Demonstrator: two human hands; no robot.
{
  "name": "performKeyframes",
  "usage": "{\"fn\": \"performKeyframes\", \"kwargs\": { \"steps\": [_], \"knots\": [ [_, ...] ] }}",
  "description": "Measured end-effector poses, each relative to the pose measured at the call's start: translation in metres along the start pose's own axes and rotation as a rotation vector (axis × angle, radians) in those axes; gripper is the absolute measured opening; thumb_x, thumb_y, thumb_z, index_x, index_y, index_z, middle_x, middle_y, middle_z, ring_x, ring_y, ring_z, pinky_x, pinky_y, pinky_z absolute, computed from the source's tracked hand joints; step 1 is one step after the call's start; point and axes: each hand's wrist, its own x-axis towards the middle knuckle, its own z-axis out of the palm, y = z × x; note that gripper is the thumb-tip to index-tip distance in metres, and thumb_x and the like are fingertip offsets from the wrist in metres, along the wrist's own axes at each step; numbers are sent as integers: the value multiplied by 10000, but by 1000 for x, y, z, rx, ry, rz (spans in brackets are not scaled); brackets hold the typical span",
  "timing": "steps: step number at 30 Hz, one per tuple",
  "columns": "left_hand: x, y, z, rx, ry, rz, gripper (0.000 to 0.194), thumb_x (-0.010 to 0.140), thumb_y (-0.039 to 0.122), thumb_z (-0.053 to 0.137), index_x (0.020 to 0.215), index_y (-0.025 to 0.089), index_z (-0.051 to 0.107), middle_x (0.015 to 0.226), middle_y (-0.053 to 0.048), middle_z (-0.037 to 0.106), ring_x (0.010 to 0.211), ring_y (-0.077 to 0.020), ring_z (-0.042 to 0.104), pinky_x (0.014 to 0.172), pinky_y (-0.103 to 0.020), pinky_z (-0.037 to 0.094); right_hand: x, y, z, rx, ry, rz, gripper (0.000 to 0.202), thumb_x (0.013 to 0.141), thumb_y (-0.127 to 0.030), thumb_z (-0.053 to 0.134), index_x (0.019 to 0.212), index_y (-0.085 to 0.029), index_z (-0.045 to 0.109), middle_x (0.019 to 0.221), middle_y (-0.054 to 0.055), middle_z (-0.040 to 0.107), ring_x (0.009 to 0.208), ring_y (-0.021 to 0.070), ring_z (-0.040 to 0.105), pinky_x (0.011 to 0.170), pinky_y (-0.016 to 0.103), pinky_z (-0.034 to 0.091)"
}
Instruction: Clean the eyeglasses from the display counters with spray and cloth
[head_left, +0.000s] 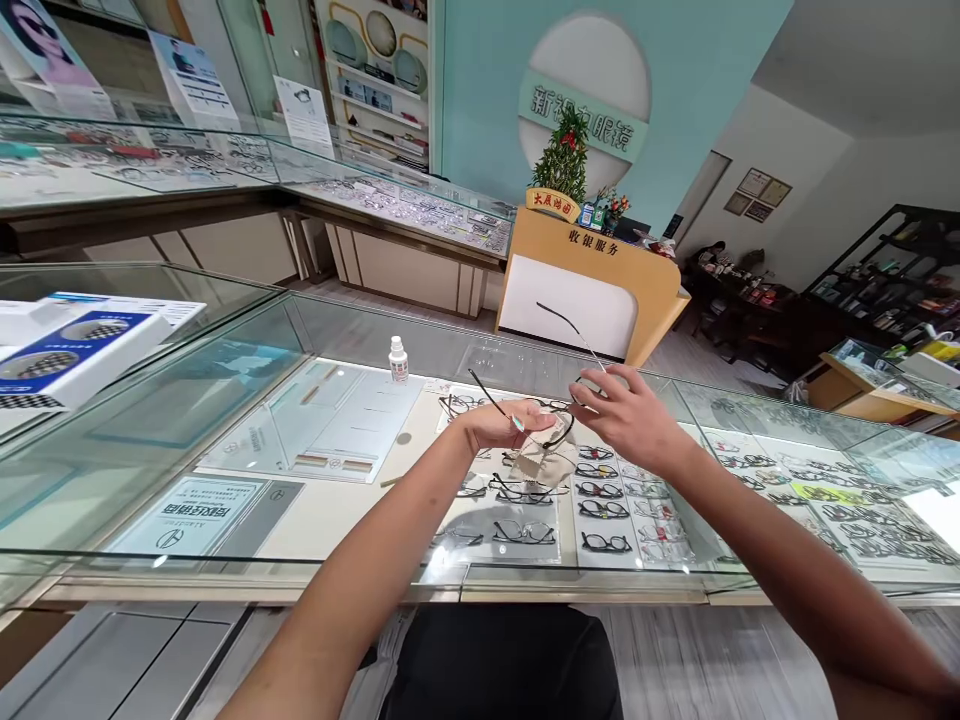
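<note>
Above the glass counter, both hands hold a pair of eyeglasses [564,318] with thin dark temple arms, one pointing up and away, the other up to the left. My left hand [514,423] is closed on the frame, thumb toward the right. A beige cloth [546,458] hangs bunched beneath the fingers; how it is gripped is partly hidden. From the right, my right hand [626,418] curls its fingers around the other side of the frame, covering much of that lens.
Under the counter glass [405,440] lie rows of eyeglasses [604,510]. A small white bottle [398,360] stands left of my hands. Blue and white boxes [82,350] sit at far left. Beyond are a cash desk [652,310] and more display cases [420,215].
</note>
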Motion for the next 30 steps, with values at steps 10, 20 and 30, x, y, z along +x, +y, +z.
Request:
{"fn": "performKeyframes", "kwargs": {
  "steps": [10, 20, 30],
  "knots": [
    [12, 3, 16, 54, 329, 322, 588, 766, 681, 833, 815, 137, 615, 713, 7, 537, 618, -88, 428, 571, -226, 297, -3, 13, 84, 617, 611, 725, 277, 983, -475, 654, 1029, -257, 818, 1057, 71, 781, 983, 259, 637, 937, 430, 458],
    [23, -12, 8, 117, 342, 254, 575, 615, 554, 957, 806, 147, 599, 674, 42, 516, 601, -79, 403, 580, -216, 285, 18, 29, 153, 1545, 645, 803, 343, 738, -553, 891, 826, -226, 842, 928, 1, 718, 865, 164, 622, 810, 290, 482],
    [36, -23, 22, 75, 504, 347, 545, 688, 557, 920, 934, 113, 722, 692, 12, 585, 626, -98, 459, 594, -226, 363, 9, 24, 155, 1589, 626, 755, 284, 778, -543, 875, 894, -284, 871, 983, 18, 712, 960, 195, 617, 889, 315, 506]
  ]
}}
